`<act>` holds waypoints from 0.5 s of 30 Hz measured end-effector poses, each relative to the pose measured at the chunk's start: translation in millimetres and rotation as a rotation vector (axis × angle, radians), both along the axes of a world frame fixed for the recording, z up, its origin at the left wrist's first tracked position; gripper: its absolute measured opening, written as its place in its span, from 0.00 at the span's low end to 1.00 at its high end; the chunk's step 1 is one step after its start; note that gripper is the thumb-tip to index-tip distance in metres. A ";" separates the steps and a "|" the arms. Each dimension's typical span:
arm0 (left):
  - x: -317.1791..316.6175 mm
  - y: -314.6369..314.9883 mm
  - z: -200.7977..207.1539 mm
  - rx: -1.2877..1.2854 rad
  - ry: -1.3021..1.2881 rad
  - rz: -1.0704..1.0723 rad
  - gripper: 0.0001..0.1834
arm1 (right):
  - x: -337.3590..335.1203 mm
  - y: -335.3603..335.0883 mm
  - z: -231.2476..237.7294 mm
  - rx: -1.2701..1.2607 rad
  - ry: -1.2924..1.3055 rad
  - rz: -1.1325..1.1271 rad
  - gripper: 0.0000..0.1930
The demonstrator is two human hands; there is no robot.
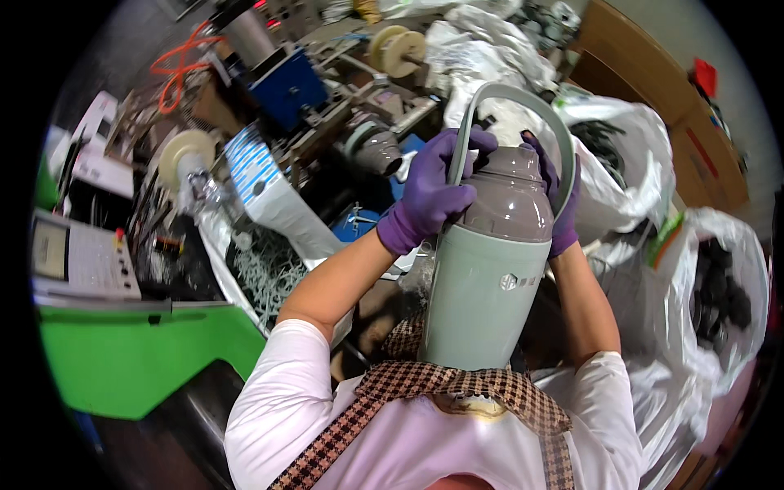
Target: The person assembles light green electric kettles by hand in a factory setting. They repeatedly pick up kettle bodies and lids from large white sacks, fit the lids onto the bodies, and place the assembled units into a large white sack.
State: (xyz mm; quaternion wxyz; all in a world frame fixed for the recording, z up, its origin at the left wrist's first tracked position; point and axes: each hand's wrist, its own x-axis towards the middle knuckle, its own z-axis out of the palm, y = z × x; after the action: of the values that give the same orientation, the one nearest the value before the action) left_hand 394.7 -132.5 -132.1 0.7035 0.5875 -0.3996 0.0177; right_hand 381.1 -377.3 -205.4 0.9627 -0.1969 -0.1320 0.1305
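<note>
Upright in front of my body stands a large thermos flask with a pale green body and a shiny grey-brown shoulder and neck. Its pale green carrying handle arches up over the top. My left hand, in a purple glove, is closed round the handle's left side, close to the shoulder. On the other side my right hand, gloved alike, is closed at the handle's right side against the flask. Most of its fingers are hidden behind the handle and neck. The flask's bottom is out of sight behind my checked apron.
Beyond my hands is a metal bench machine with a blue box and a grey cup-shaped part. White bags of dark parts crowd the right. At left are a bag of pale green strips and a green machine.
</note>
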 end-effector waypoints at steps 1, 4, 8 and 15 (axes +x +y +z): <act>-6.5 -7.2 9.9 0.099 -0.323 0.105 0.17 | -10.9 -5.1 4.9 0.003 -0.022 -0.032 0.45; -45.3 -19.3 36.3 0.110 -0.941 -0.001 0.12 | -50.0 -24.9 4.1 -0.102 0.124 -0.350 0.40; -40.8 -37.7 -25.2 0.155 0.159 0.146 0.20 | -93.9 -38.0 37.3 -0.537 -0.127 -0.602 0.32; -121.5 -155.9 57.2 0.158 -0.218 -0.330 0.14 | -164.4 -127.2 13.3 -0.155 -0.195 -0.677 0.21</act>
State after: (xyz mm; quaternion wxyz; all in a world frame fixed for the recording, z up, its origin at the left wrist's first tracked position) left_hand 273.2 -288.4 -74.9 0.6013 0.5619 -0.5642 -0.0659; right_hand 216.6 -504.5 -192.0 0.9165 -0.3133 -0.1403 -0.2054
